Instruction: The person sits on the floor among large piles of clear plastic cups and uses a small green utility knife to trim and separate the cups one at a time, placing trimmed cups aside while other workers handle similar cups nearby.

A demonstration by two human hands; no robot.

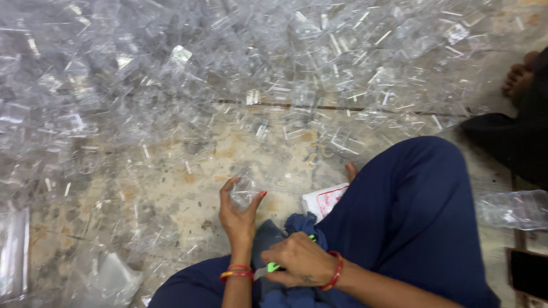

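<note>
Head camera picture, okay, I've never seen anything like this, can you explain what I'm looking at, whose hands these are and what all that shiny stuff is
There is no machine here. The one picture comes from a camera worn on a person's head, looking down at their own lap and hands. They sit on a speckled stone floor in dark blue trousers.

The left hand pinches a small clear plastic piece between fingers and thumb. The right hand grips a tool with a bright green handle, resting on a dark blue cloth in the lap.

The shiny stuff is a big pile of clear plastic pieces spread across the floor. At the right edge is another person's foot, and a clear bag lies nearby.
</note>
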